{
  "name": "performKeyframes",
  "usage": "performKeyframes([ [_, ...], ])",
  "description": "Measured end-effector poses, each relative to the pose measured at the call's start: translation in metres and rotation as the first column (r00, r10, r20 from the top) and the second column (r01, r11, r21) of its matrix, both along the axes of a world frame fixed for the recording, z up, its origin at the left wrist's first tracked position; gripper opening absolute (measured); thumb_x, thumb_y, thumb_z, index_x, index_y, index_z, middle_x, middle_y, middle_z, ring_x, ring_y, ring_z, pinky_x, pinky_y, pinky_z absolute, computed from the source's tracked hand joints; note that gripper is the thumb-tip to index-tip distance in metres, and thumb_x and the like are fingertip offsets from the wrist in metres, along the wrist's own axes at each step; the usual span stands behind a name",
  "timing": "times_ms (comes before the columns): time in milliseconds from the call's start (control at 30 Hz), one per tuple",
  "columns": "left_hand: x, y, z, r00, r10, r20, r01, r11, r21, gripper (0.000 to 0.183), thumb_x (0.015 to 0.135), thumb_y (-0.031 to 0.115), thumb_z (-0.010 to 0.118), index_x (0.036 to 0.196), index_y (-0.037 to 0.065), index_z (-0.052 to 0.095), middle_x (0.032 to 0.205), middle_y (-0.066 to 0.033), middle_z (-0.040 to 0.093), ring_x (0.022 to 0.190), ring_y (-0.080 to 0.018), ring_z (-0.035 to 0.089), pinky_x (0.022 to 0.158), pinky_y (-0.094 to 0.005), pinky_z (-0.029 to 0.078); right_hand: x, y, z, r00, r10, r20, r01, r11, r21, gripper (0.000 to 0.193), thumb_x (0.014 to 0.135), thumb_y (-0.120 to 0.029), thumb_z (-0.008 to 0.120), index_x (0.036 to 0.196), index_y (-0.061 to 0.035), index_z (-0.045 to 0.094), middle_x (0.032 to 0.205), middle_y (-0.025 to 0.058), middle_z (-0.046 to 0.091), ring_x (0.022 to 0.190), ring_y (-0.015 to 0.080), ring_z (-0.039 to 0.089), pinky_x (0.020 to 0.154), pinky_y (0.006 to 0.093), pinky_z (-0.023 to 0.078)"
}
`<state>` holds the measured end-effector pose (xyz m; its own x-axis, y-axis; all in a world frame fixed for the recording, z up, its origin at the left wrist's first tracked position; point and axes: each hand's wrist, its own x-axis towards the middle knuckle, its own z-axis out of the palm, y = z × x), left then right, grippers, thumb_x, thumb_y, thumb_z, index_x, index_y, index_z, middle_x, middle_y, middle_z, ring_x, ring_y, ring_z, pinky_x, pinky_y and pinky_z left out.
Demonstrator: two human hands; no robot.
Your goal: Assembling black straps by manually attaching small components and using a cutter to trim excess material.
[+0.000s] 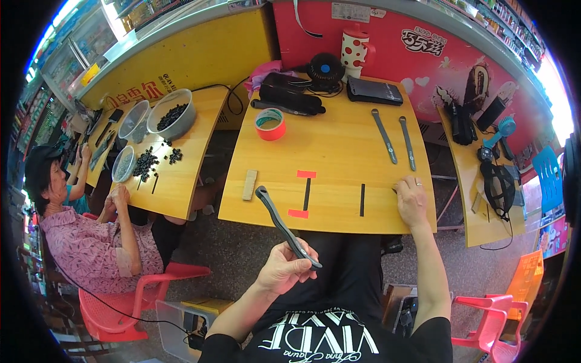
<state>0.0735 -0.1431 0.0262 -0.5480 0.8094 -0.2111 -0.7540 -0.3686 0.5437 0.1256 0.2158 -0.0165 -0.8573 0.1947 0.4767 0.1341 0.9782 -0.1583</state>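
Note:
My left hand (287, 268) is closed round one end of a dark grey strap (278, 222) with a holed, rounded tip. The strap slants up over the table's near edge. On the right side of the table, my right hand (413, 202) rests with its fingers drawn together. A small dark bit shows at those fingertips, too little to name. Beyond that hand lie two similar grey straps (384, 137), side by side. Black strips (362, 200) mark the wooden tabletop (333, 145), one of them between two red tape pieces (307, 174).
A red tape roll (270, 124), dark pouches (290, 101), a black fan (325, 71), a spotted tumbler (354, 53) and a black case (374, 92) stand at the back. A wooden block (249, 185) lies left. Another person (100, 242) sits at the left table with small black parts (145, 163).

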Motion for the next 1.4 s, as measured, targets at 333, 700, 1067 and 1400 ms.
performKeyframes([
  [333,0.01,0.0,0.001,0.988,0.1,-0.119,-0.112,0.988,-0.103,0.022,0.079,0.003,0.075,0.091,0.003,0.056,0.081,-0.0157,0.064,0.06,-0.0204,0.065,0.044,-0.0235,0.047,0.022,0.004,0.015,0.999,0.049,0.004,-0.048,0.984,-0.169,0.025,0.076,-0.004,0.066,0.1,0.0025,0.062,0.107,0.0164,0.059,0.1,0.0358,0.053,0.085,0.0411,0.044],
  [700,0.013,-0.002,0.001,0.973,0.205,-0.108,-0.22,0.962,-0.164,0.021,0.079,0.001,0.073,0.092,0.003,0.056,0.081,-0.0148,0.064,0.059,-0.0192,0.064,0.043,-0.0234,0.048,0.029,-0.024,0.003,0.918,-0.288,-0.274,-0.145,0.398,-0.906,0.024,0.103,-0.018,0.042,0.086,-0.0063,0.054,0.069,-0.0018,0.048,0.058,0.0051,0.047,0.049,0.0222,0.036],
  [1067,0.028,0.005,-0.005,0.944,0.259,-0.206,-0.289,0.948,-0.134,0.024,0.081,-0.006,0.069,0.097,0.006,0.056,0.094,-0.0103,0.063,0.075,-0.0167,0.065,0.056,-0.0219,0.05,0.057,-0.216,0.028,0.964,0.146,-0.222,-0.202,-0.14,-0.969,0.025,0.082,0.001,0.07,0.104,-0.0008,0.058,0.088,0.0011,0.06,0.071,0.003,0.053,0.064,0.016,0.042],
  [1400,0.035,-0.038,0.011,0.641,-0.753,-0.148,0.558,0.59,-0.583,0.028,0.087,0.012,0.067,0.113,0.001,0.062,0.096,-0.007,0.066,0.085,-0.0121,0.061,0.072,-0.0269,0.049,0.032,-0.187,0.05,0.948,0.299,-0.112,-0.172,0.18,-0.969,0.01,0.074,0.002,0.066,0.081,0.0006,0.059,0.067,-0.0044,0.046,0.058,0.0029,0.038,0.051,0.0205,0.031],
])
